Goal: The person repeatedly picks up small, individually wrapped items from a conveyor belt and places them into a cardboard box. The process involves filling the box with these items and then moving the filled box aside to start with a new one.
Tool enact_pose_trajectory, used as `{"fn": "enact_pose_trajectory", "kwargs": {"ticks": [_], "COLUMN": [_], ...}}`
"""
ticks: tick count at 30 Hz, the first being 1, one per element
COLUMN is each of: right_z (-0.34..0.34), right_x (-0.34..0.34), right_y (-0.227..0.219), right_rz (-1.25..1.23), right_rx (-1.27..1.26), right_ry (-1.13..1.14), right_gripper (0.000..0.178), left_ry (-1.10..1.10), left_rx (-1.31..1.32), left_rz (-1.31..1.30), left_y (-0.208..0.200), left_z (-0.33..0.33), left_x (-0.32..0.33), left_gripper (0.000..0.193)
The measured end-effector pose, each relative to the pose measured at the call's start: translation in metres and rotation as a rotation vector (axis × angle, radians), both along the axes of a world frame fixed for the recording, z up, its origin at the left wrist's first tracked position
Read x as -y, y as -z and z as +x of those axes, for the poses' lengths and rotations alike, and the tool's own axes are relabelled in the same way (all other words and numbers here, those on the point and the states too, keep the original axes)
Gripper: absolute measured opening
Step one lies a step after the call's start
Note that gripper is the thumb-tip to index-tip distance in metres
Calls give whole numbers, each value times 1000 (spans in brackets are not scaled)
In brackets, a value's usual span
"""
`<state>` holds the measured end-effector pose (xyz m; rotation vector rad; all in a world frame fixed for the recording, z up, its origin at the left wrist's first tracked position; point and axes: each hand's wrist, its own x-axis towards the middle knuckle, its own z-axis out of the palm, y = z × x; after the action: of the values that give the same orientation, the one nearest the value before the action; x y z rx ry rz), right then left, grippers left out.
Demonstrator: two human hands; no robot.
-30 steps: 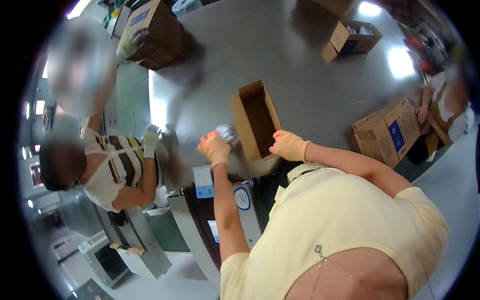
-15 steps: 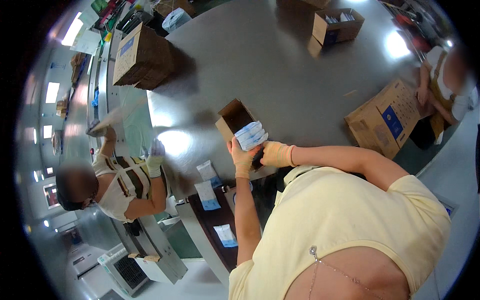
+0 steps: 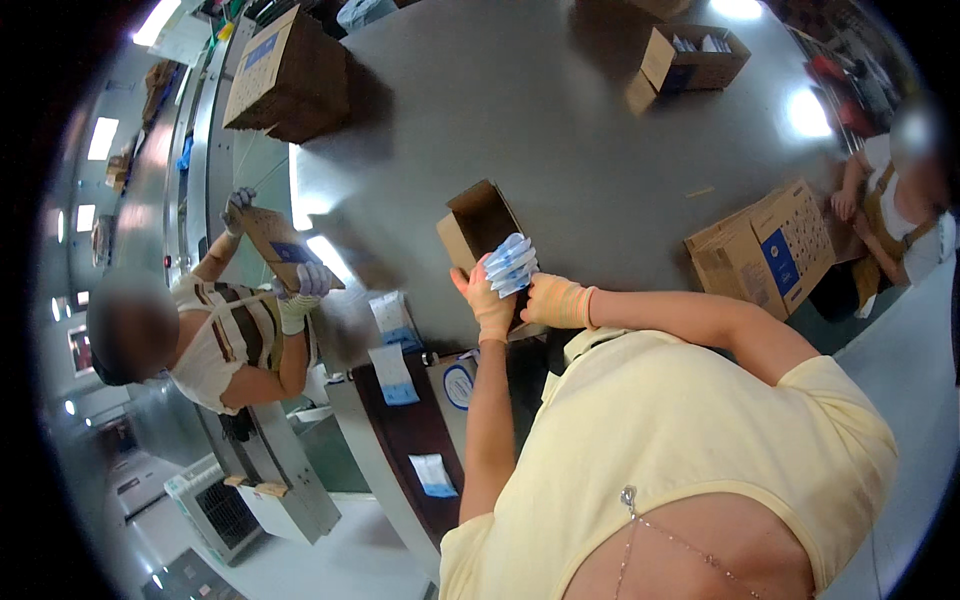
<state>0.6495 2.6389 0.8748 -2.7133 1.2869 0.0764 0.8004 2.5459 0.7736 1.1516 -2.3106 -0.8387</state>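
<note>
Head view: holding white-and-blue packets in the left hand, tipped more upright than a moment ago over the near end of the open carton, so not fully inside yet, with the right hand curled beside the near right rim, exact grip hidden.

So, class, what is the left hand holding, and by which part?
Fanned stack of flat white-and-blue packets, by its left side; finger placement hidden.

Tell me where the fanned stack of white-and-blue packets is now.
In the head view, the fanned stack of white-and-blue packets is near the centre, in the left hand, over the near end of the open cardboard box.
</note>
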Motion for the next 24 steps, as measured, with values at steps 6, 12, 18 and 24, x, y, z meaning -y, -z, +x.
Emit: {"fn": "enact_pose_trajectory", "kwargs": {"ticks": [6,12,18,24], "right_z": [-5,-3,14,12], "right_x": [-1,-3,-3,4], "right_y": [40,13,5,31], "right_rz": [78,-74,-2,7], "right_rx": [111,-78,-60,-89], "right_ry": [146,-7,65,117], "right_gripper": [10,11,14,16], "left_ry": [280,25,232,144], "left_rx": [348,-15,967,418], "left_rz": [149,243,344,437], "left_y": [-114,-135,-77,-98], "left_z": [-2,-36,-79,-43], "left_x": [5,41,26,7], "left_gripper": [80,41,30,33]}}
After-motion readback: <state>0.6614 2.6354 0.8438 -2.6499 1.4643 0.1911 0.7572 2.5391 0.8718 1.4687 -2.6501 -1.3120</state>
